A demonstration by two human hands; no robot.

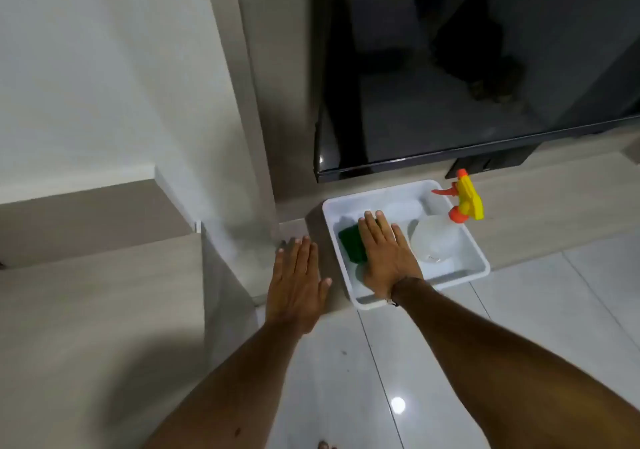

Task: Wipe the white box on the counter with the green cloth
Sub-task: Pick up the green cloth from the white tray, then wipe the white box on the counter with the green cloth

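Note:
A white plastic box sits on the low beige counter below a dark screen. Inside it lies the green cloth, folded, against the left wall. My right hand lies flat inside the box, fingers stretched out, over the cloth's right part; whether it grips the cloth is unclear. My left hand rests flat on the counter just left of the box, fingers apart, holding nothing. A clear spray bottle with a yellow and orange head lies in the box's right half.
A large black screen hangs directly above the box. A white wall and a beige step fill the left. Glossy white floor tiles lie in front of the counter. A toe shows at the bottom edge.

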